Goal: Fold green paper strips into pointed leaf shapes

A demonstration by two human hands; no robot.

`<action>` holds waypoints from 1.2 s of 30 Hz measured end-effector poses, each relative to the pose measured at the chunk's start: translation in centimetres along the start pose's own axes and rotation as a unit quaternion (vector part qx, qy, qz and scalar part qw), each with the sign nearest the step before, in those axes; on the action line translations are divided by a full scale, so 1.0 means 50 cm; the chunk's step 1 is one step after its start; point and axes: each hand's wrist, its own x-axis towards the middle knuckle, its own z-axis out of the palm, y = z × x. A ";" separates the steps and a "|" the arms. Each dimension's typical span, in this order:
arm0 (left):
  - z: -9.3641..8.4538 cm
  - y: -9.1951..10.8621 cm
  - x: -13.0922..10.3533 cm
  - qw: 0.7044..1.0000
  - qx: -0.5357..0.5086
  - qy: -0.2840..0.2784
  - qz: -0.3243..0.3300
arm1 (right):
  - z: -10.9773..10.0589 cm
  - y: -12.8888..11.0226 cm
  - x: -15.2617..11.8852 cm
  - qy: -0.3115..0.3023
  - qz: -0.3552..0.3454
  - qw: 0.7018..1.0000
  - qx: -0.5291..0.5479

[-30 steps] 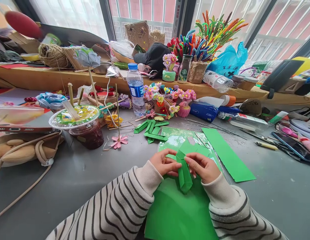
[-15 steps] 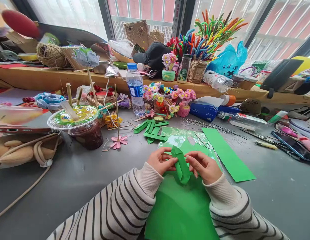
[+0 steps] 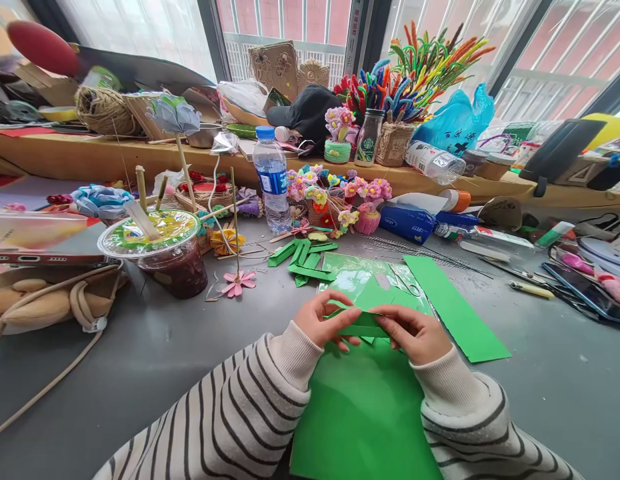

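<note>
Though slim, green strip [image 3: 367, 325] (folded) between hands [image 3: 320, 324] [image 3: 422, 337]

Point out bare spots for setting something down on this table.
Bare table lies between the drink and left sleeve; another patch, with specks, between the green strip, phone and right sleeve. The ledge and table's back are crowded.

Left sleeve [image 3: 225, 413]: off-white cloth, thin dark stripes set crosswise, loose folds.
Left cuff [image 3: 293, 357]: plain cream, finely ribbed, snug.
Right sleeve [image 3: 483, 427]: matching off-white cloth and dark stripes, loosely bunched.
Right cuff [image 3: 443, 383]: plain cream, ribbed, close-fitting.
</note>
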 end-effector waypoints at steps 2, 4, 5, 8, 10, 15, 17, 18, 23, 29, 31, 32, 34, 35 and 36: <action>0.001 0.004 -0.003 0.999 0.020 -0.030 -0.018 | -0.001 -0.001 0.000 -0.004 -0.019 1.000 0.001; 0.000 0.006 -0.004 0.999 0.012 -0.046 -0.023 | 0.000 0.000 -0.001 -0.008 -0.031 0.999 0.013; 0.000 0.005 -0.004 0.999 0.003 -0.048 -0.026 | 0.001 0.000 -0.001 -0.010 -0.031 0.999 0.021; -0.001 0.000 -0.002 0.999 -0.015 -0.029 -0.033 | 0.005 -0.001 -0.002 -0.012 -0.003 0.999 0.043; -0.001 -0.005 0.000 0.999 -0.016 -0.013 -0.026 | 0.007 -0.004 -0.003 -0.014 0.025 0.998 0.057; 0.000 -0.012 0.003 1.000 -0.014 0.001 0.010 | 0.014 -0.008 -0.003 -0.055 0.066 0.990 0.109; 0.001 -0.011 0.003 1.000 -0.004 -0.004 0.018 | 0.016 -0.006 -0.002 -0.059 0.072 0.989 0.113; 0.001 -0.011 0.003 1.000 0.004 -0.006 0.020 | 0.016 -0.004 -0.002 -0.055 0.071 0.989 0.116; 0.002 -0.006 0.001 1.000 0.013 -0.005 -0.008 | 0.014 -0.002 0.000 -0.048 0.076 0.985 0.146; 0.001 -0.004 -0.002 0.999 0.004 -0.022 -0.039 | 0.008 -0.010 0.004 -0.057 0.103 0.979 0.169; 0.000 -0.004 -0.001 0.999 0.003 -0.018 -0.029 | 0.006 -0.012 0.005 -0.063 0.131 0.972 0.183; 0.000 -0.004 0.000 1.000 0.004 -0.016 -0.025 | 0.006 -0.013 0.005 -0.062 0.145 0.969 0.193; 0.001 -0.005 0.001 1.000 0.008 -0.014 -0.017 | 0.007 -0.014 0.005 -0.055 0.161 0.963 0.211; 0.001 -0.006 0.001 1.000 0.009 -0.014 -0.015 | 0.008 -0.014 0.005 -0.049 0.161 0.962 0.214; 0.001 -0.007 0.001 1.000 0.011 -0.012 -0.014 | 0.009 -0.014 0.004 -0.044 0.158 0.963 0.214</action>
